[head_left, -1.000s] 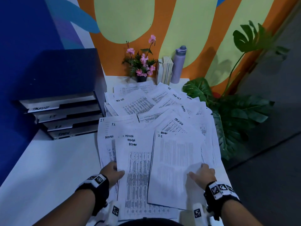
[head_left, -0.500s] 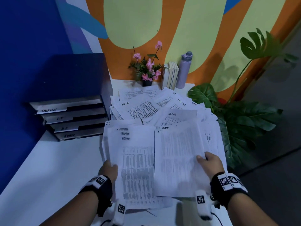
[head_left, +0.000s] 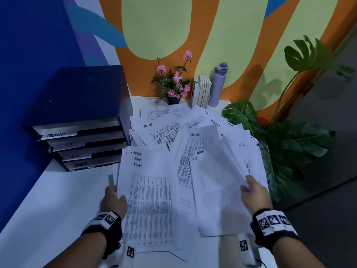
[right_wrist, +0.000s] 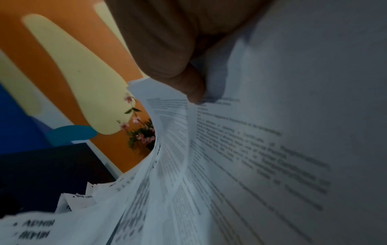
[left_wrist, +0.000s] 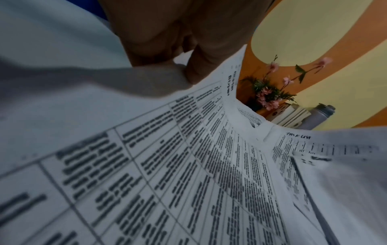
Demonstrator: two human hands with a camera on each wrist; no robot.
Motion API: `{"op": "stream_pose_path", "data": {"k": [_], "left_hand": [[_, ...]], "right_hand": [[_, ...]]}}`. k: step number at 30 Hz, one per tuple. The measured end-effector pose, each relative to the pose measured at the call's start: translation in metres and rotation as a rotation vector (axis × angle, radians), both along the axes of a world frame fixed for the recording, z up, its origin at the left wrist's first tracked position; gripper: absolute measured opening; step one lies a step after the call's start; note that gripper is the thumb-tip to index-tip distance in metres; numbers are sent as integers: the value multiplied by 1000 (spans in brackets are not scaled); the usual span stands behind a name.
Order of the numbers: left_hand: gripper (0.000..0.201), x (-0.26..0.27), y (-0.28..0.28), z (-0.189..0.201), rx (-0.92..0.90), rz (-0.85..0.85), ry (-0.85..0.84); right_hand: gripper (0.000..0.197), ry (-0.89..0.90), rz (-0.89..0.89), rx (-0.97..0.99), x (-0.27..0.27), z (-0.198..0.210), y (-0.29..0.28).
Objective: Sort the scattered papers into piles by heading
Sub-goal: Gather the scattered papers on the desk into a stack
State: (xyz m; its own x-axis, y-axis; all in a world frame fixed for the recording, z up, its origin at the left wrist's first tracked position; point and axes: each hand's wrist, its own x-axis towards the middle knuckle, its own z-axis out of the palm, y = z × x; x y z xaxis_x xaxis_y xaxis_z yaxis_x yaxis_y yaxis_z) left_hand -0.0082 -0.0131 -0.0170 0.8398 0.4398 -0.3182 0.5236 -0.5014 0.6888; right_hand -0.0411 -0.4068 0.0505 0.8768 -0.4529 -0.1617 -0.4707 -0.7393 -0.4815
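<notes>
My left hand (head_left: pixel 113 199) grips the left edge of a stack of sheets headed ADMIN (head_left: pixel 148 198), lifted off the white table (head_left: pixel 48 209); the left wrist view shows my thumb (left_wrist: pixel 201 66) on its printed page (left_wrist: pixel 188 165). My right hand (head_left: pixel 253 192) pinches the right edge of a sheet headed I.T. (head_left: pixel 216 192), raised and blurred, with my thumb (right_wrist: pixel 188 82) pressed on the paper (right_wrist: pixel 272 149). More scattered papers (head_left: pixel 173 128) headed TASK LIST, H.R and ADMIN fan across the table behind.
A dark blue tray rack (head_left: pixel 81 120) at left has slots labelled TASKLIST, I.T, H.R and ADMIN. At the table's back stand a pink flower pot (head_left: pixel 173 88), some books (head_left: pixel 202 91) and a lilac bottle (head_left: pixel 218 84). A large leafy plant (head_left: pixel 286 144) crowds the right edge.
Both hands have lifted their papers off the table. The left hand has raised the ADMIN stack; the right hand has swung the I.T. sheet up and to the right.
</notes>
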Motion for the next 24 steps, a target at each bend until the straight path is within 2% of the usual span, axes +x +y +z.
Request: {"op": "stream_pose_path", "data": {"k": [2,3,6,8,11,13,15,18,19,22,24], "left_hand": [[53,-5,9,0,-39,5,4],[54,-6,13,0,-24,-20,26],[33,-11,22,3,104,-114,-2],[24,-12,25,12,159,-110,-76],[21,-12,31,31,181,-68,-179],[18,-12,36,49,171,11,-246],[17,-10,44,64,171,97,-302],[20,-7,57,71,128,176,-305],[23,-6,59,68,107,175,-275],[22,-8,50,49,77,116,-170],[23,-11,39,31,49,70,-90]], "right_hand": [[18,-78,30,-77,-5,17,-11],[14,-138,36,-110,-9,26,-13],[10,-398,-36,-159,-16,51,-14],[13,-566,-90,-114,-15,63,-11],[18,-794,-54,52,-8,76,1],[11,-855,-31,188,1,80,11],[2,-734,-49,329,15,67,15],[9,-442,-146,626,29,27,23],[5,-349,-172,674,29,13,29],[29,-94,-194,722,25,-31,44],[30,9,-146,788,20,-51,59]]}}
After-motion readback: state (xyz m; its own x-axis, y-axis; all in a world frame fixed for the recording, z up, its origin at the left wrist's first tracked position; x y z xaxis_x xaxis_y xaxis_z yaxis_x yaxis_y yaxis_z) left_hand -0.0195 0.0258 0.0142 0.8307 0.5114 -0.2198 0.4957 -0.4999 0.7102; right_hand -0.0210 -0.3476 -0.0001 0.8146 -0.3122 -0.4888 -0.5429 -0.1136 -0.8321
